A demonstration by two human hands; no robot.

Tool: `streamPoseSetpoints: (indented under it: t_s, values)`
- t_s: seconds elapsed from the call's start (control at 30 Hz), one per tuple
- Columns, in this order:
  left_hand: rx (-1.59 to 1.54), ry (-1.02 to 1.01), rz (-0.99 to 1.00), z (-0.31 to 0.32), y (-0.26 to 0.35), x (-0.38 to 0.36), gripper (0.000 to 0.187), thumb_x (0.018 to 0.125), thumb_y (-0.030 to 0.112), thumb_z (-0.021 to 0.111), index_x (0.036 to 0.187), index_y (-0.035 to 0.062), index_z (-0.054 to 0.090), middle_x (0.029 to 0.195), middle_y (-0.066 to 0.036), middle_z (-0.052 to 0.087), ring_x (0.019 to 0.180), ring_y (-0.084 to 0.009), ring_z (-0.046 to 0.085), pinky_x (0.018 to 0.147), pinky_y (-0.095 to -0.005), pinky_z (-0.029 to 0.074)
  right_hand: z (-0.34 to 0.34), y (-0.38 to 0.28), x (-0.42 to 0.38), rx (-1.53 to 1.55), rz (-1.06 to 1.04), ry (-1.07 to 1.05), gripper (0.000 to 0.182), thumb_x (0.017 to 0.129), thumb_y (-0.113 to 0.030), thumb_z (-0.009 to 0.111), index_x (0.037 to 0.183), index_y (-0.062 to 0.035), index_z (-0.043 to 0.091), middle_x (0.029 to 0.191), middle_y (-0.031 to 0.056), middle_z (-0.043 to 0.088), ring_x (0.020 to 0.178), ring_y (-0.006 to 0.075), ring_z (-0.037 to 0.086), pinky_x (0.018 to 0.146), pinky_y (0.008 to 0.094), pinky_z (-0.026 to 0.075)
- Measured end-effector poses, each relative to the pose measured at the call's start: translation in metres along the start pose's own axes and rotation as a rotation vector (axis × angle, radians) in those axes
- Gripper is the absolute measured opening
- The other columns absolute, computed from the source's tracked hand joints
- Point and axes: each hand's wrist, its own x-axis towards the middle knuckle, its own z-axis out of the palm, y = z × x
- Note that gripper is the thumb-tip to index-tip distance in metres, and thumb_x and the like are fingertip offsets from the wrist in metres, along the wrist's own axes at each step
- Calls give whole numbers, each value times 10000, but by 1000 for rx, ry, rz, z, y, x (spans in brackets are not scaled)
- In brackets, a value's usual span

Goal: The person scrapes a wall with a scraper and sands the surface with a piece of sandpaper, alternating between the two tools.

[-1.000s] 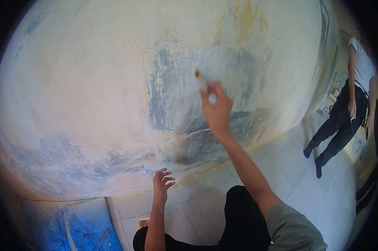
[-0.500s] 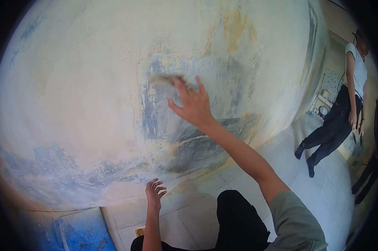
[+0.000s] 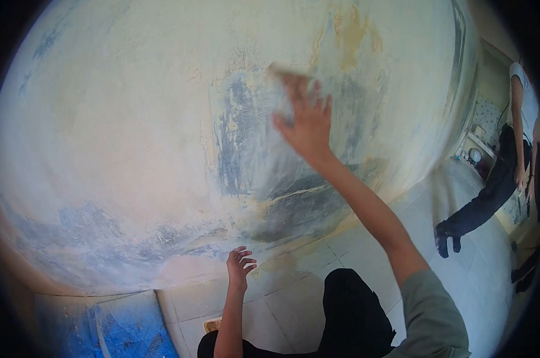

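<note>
A large pale wall (image 3: 144,131) with grey-blue and yellowish patches fills most of the view. Against its middle patch, my right hand (image 3: 308,122) is raised with the arm stretched up, fingers blurred by motion. Its fingertips press on a thin, light-brown flat piece (image 3: 288,71), too smeared to identify, lying against the wall. Lower down, my left hand (image 3: 240,267) hangs in front of the wall's foot, fingers apart and slightly curled, holding nothing.
Blue plastic sheeting (image 3: 126,325) lies at the lower left. A small yellowish container (image 3: 212,324) sits on the tiled floor (image 3: 288,304) beside my left forearm. At the right, another person (image 3: 508,155) stands near a shelf with a round object (image 3: 474,156).
My right hand and the flat piece have moved up and to the right across the wall. The view has shifted slightly, and my left hand stays low and open.
</note>
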Motion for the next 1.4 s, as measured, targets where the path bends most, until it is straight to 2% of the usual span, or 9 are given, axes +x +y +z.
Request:
streamPoseSetpoints:
  t_s: [0.3, 0.5, 0.63, 0.77, 0.97, 1.1, 1.23, 1.33, 1.4]
  values:
    - [54, 26, 10, -9, -4, 5, 406, 896, 370, 395, 1139, 64, 509, 979, -86, 566, 764, -209, 585, 686, -356, 478, 0, 5, -16, 194, -385, 4, 853, 737, -585, 621, 1418, -131, 380, 1408, 132, 414, 1322, 262, 360, 1084, 544, 213]
    - [68, 49, -18, -10, -9, 8, 408, 903, 351, 377, 1139, 43, 502, 988, -118, 580, 760, -219, 599, 666, -357, 500, 14, -2, 30, 298, -73, 126, 922, 743, -625, 598, 1449, -114, 296, 1418, 144, 399, 1342, 351, 312, 1080, 555, 216]
    - [94, 18, -33, -7, -9, 7, 409, 908, 370, 372, 1145, 63, 503, 992, -100, 568, 772, -210, 595, 695, -361, 490, 26, 37, 47, 77, -798, 172, 988, 713, -660, 604, 1461, -112, 265, 1493, 164, 271, 1388, 338, 240, 1111, 527, 176]
    - [126, 17, -26, -11, -21, 14, 408, 912, 366, 367, 1146, 61, 502, 1000, -103, 570, 767, -213, 597, 693, -362, 494, 12, 39, 51, 216, -275, 137, 955, 722, -645, 605, 1468, -155, 264, 1485, 108, 316, 1385, 251, 271, 1119, 533, 157]
    - [119, 4, -56, -10, -26, 19, 411, 904, 356, 367, 1138, 48, 508, 1004, -128, 591, 760, -224, 606, 671, -370, 504, 2, 62, 49, 98, -781, 9, 876, 763, -620, 571, 1459, -169, 292, 1471, 110, 332, 1372, 296, 273, 1118, 551, 151]
    - [133, 1, -27, -2, -28, 21, 416, 894, 358, 379, 1138, 46, 508, 1003, -130, 592, 748, -226, 606, 672, -369, 501, 6, 58, 21, 23, -284, 38, 840, 779, -628, 541, 1453, -186, 306, 1456, 113, 351, 1363, 292, 290, 1124, 555, 139]
    - [133, -4, -23, -3, -23, 22, 420, 891, 357, 382, 1136, 40, 509, 1008, -132, 594, 742, -225, 606, 669, -364, 506, 0, 42, 0, 304, -784, -230, 784, 808, -547, 564, 1444, -159, 320, 1455, 121, 350, 1356, 348, 284, 1113, 563, 162]
    - [165, -7, -26, -4, -25, 21, 425, 896, 358, 371, 1140, 39, 512, 1013, -133, 595, 736, -221, 608, 662, -355, 515, 2, 31, 5, 156, -631, -111, 777, 803, -542, 566, 1442, -171, 325, 1465, 100, 342, 1367, 332, 274, 1118, 562, 150]
    - [173, -8, -29, -3, -30, 21, 428, 899, 362, 370, 1145, 43, 514, 1013, -133, 596, 733, -220, 611, 657, -353, 519, 5, 3, -2, 187, -33, 6, 766, 789, -531, 581, 1436, -197, 341, 1466, 95, 341, 1367, 290, 289, 1118, 567, 139]
